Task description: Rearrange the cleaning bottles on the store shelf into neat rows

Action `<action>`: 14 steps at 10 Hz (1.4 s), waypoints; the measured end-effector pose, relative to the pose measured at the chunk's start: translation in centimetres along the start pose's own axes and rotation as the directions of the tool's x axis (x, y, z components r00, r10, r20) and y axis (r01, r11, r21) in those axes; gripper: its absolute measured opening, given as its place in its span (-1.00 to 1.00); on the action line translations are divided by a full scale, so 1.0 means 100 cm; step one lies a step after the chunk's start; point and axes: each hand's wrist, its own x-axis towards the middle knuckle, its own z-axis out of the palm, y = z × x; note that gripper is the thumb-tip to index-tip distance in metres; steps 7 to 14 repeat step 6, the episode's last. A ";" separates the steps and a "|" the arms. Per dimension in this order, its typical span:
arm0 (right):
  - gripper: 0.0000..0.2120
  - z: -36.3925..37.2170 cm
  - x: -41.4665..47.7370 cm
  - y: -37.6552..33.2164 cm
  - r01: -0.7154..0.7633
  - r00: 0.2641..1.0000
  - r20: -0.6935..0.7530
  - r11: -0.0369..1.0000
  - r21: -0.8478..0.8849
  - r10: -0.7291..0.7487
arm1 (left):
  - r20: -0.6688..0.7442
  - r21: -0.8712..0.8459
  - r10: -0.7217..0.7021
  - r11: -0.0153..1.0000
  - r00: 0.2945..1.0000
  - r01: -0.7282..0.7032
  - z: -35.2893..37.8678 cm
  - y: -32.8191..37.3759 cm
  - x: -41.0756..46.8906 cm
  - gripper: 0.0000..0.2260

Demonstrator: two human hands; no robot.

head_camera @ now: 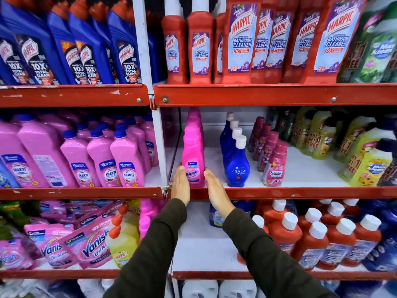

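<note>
1. While both flat, spread hands, left hand (181, 184) and right hand (215, 190), press its sides, the Vanish bottle (193, 155) stands upright, label facing near, at the middle shelf (279, 192) front.
2. Ujala bottles (235, 160) line up just right; a white upright (160, 151) stands left.

On the middle red metal shelf (279, 192), bare white board lies open between the front pink Vanish bottle (193, 166) and the blue Ujala bottle row (236, 162). The white upright post (160, 147) stands close on the Vanish row's left, narrowing that side. Right of the small maroon Comfort bottles (274, 166), the board is open up to the yellow Max Kleen bottles (365, 166).
</note>
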 end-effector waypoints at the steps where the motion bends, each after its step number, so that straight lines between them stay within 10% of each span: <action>1: -0.53 -0.002 -0.001 0.000 -0.005 1.000 0.005 1.000 -0.016 0.005 | 0.009 0.070 0.036 0.997 0.999 -0.036 0.001 0.003 -0.003 -0.48; 4: -0.51 -0.007 -0.007 -0.006 -0.009 0.999 0.053 0.996 -0.086 0.014 | 0.007 0.093 0.059 0.994 0.998 -0.060 0.002 0.004 -0.007 -0.50; 6: -0.63 -0.053 -0.032 -0.071 0.454 0.842 -0.267 0.883 -0.117 -0.468 | -0.175 0.390 0.681 0.711 0.711 -0.585 0.005 0.042 -0.029 -0.54; 14: -0.63 -0.053 -0.032 -0.071 0.454 0.842 -0.267 0.883 -0.117 -0.468 | -0.175 0.390 0.681 0.711 0.711 -0.585 0.005 0.042 -0.029 -0.54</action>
